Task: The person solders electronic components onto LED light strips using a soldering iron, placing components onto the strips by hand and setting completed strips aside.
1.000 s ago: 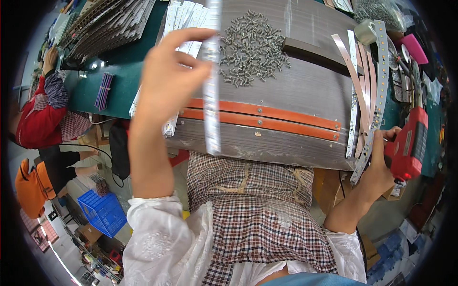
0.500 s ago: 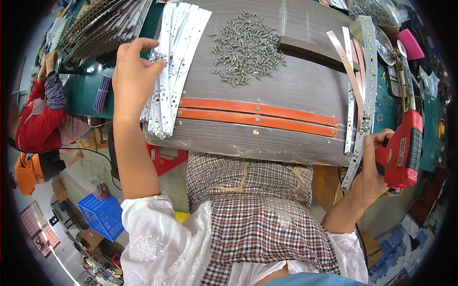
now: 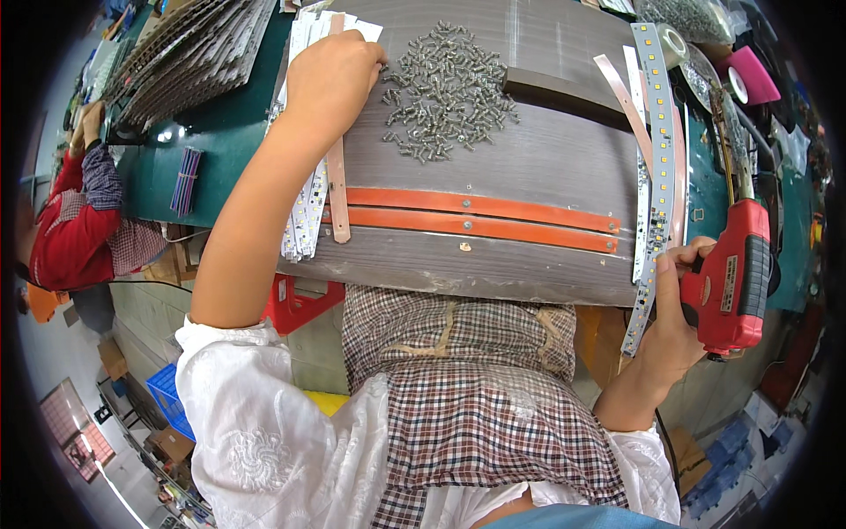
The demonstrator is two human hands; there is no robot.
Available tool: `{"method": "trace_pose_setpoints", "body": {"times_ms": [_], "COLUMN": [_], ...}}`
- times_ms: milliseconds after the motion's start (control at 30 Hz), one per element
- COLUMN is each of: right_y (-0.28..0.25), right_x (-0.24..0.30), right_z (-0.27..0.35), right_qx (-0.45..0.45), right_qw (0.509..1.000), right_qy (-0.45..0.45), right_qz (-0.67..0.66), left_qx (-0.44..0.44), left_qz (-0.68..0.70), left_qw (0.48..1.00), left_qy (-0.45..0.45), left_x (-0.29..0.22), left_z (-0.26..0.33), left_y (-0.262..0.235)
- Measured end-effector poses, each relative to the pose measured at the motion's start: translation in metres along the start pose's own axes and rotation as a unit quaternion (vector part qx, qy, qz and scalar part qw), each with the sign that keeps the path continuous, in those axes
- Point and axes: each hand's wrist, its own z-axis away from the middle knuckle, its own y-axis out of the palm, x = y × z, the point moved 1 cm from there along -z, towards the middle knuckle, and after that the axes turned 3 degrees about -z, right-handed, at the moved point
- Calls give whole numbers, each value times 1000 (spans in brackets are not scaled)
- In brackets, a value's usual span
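White strips: leave neat. With left hand over copper strip at the bench's left, cannot tell if hidden fingers grasping or free; keep straight. With right hand gripping 1 grey strip and 1 red tool, squeeze softly, without bending.

Pale floor, green tabletop

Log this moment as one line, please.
left hand: at copper-coloured strip | right hand: holding red gun-shaped tool, LED strip | board: screw pile, orange strips
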Motion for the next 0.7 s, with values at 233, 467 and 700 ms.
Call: {"method": "trace_pose_setpoints", "body": {"times_ms": [233, 467, 700], "right_y": [3, 4, 6], "right_x": [-3, 0, -4], "right_z": [-1, 1, 6], "right_qx": [-9, 15, 17], "right_qw": [1000, 1000, 999], "right_qy": [10, 7, 41], "right_qz": [-17, 11, -30], "left_qx": [-36, -30, 25], "left_qz": [-29, -28, 111], "left_qw": [998, 995, 993], "left_qy": [50, 95, -10], "left_x": [-4, -6, -10], "left_z": [-3, -13, -7], "left_y": [4, -6, -36]}}
